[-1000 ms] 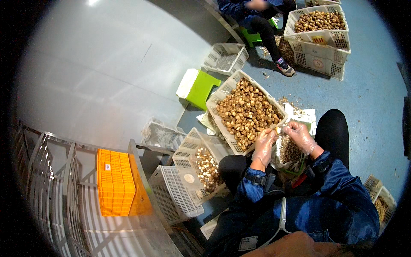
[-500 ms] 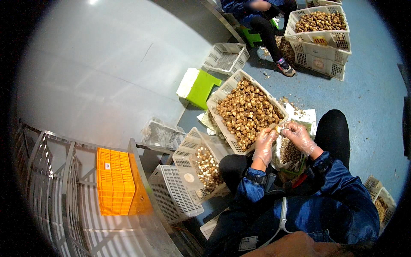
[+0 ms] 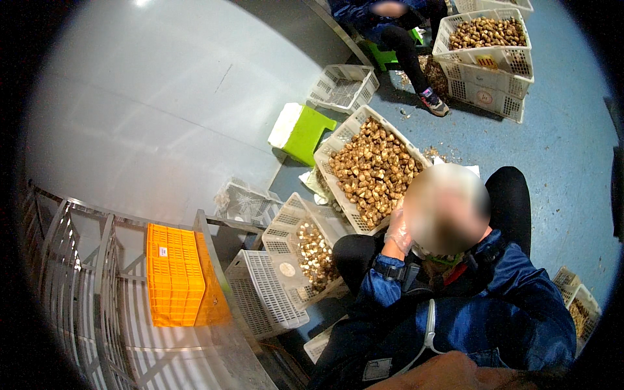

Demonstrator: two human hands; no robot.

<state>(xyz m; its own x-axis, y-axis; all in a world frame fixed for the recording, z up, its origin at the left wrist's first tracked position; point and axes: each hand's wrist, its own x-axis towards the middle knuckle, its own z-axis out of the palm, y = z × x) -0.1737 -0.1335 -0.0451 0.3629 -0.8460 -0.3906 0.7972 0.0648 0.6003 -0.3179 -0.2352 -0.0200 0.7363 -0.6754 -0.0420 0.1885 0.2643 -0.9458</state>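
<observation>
My left hand (image 3: 398, 233), in a clear thin glove, is by the near right corner of a white crate (image 3: 383, 123) heaped with small brown roundish pieces (image 3: 374, 169) that have pale patches. They look like mushrooms or small tubers; I cannot tell which. A round blurred patch covers the left fingertips and nearly all of my right hand. Of that arm the blue sleeve (image 3: 504, 257) shows, reaching toward the patch from the lower right. Whether either hand holds something is hidden. Both hands are above my lap, between my black-clad knees.
Left of my knee, a tilted white crate (image 3: 281, 237) holds paler pieces. Beyond are a green stool (image 3: 309, 136) and a white crate (image 3: 351, 97). Another person's leg (image 3: 406, 62) and stacked full crates (image 3: 484, 81) are at the top. An orange crate (image 3: 174, 276) lies far left.
A blurred patch now hides the fingers and the container under them, which showed before. My forearms have stayed in nearly the same place. The crates have not moved.
</observation>
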